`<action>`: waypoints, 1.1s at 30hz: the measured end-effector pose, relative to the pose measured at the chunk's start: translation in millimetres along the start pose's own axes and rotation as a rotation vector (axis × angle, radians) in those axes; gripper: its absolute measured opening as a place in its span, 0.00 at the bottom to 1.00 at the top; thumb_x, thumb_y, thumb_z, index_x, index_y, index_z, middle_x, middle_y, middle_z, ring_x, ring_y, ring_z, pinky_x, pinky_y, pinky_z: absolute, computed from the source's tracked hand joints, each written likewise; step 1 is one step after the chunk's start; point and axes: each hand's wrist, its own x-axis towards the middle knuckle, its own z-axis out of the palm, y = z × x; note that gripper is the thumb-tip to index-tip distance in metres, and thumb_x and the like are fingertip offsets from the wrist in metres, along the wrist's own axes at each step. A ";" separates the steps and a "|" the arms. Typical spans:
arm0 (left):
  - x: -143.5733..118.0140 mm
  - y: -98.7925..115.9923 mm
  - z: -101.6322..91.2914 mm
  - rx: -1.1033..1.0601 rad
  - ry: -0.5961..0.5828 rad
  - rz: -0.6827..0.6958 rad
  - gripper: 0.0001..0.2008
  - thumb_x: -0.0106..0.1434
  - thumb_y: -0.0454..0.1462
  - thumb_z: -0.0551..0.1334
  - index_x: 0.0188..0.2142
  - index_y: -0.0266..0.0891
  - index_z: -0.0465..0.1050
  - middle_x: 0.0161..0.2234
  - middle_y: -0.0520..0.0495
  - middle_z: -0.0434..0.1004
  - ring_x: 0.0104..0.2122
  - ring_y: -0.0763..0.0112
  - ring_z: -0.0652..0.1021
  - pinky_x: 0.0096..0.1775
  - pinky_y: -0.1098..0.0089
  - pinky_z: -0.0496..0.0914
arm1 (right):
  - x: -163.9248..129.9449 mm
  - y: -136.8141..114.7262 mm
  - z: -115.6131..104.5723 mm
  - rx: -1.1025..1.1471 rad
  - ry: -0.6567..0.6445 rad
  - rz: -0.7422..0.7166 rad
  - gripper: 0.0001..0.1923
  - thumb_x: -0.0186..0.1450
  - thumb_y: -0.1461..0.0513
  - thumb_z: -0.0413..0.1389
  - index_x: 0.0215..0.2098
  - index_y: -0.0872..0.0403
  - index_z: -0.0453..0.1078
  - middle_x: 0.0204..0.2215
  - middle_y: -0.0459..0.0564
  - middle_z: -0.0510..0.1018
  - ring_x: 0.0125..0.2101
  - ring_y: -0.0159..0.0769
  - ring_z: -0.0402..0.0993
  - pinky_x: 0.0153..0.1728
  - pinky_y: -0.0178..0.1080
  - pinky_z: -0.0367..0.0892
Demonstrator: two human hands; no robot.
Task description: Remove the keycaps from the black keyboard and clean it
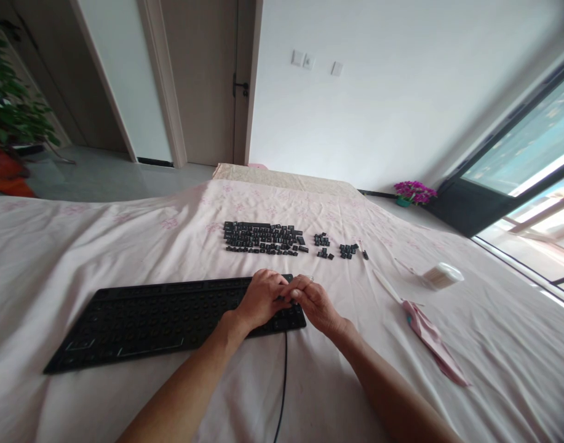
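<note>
A black keyboard [162, 320] with its keycaps taken off lies across a pink sheet in front of me. My left hand [261, 298] and my right hand [316, 301] meet over its right end, fingertips together, pinching something small and dark that I cannot make out. A ring shows on my right hand. Beyond the keyboard, several black keycaps [263, 237] lie in neat rows, with two smaller groups of keycaps [323, 246] to their right. The keyboard cable [284, 381] runs toward me.
A pink cloth [432, 341] lies at the right with a thin white stick [387, 286] beside it, and a round tub of cotton swabs [442, 275] farther right. A potted plant [9, 111] stands at far left, purple flowers [413, 192] by the window, doors behind.
</note>
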 end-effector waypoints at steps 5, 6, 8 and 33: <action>0.9 0.0 3.7 0.025 -0.018 0.041 0.07 0.63 0.41 0.61 0.31 0.41 0.73 0.34 0.48 0.77 0.41 0.61 0.73 0.50 0.58 0.62 | -3.7 3.5 6.1 -0.010 0.094 -0.057 0.14 0.70 0.57 0.48 0.30 0.52 0.71 0.29 0.49 0.75 0.34 0.37 0.72 0.39 0.41 0.68; 0.4 0.1 4.0 0.039 -0.026 0.053 0.07 0.64 0.40 0.61 0.31 0.41 0.74 0.34 0.48 0.77 0.41 0.62 0.74 0.52 0.56 0.60 | -4.7 3.6 7.4 -0.021 0.108 -0.068 0.14 0.70 0.57 0.48 0.30 0.52 0.70 0.28 0.49 0.75 0.33 0.37 0.71 0.38 0.41 0.68; -0.7 0.7 4.2 0.067 -0.044 0.072 0.07 0.65 0.39 0.59 0.32 0.42 0.74 0.33 0.50 0.77 0.41 0.63 0.74 0.56 0.54 0.56 | -7.2 2.7 9.4 -0.055 0.113 -0.083 0.15 0.70 0.58 0.47 0.30 0.52 0.71 0.27 0.49 0.75 0.32 0.37 0.70 0.38 0.41 0.67; -3.7 -6.6 1.9 -0.383 0.070 -0.142 0.17 0.56 0.26 0.59 0.44 0.41 0.71 0.37 0.50 0.74 0.36 0.70 0.76 0.43 0.68 0.70 | -4.1 -13.0 3.0 -0.286 0.213 -0.146 0.14 0.70 0.64 0.44 0.47 0.49 0.70 0.31 0.50 0.74 0.35 0.39 0.69 0.39 0.42 0.66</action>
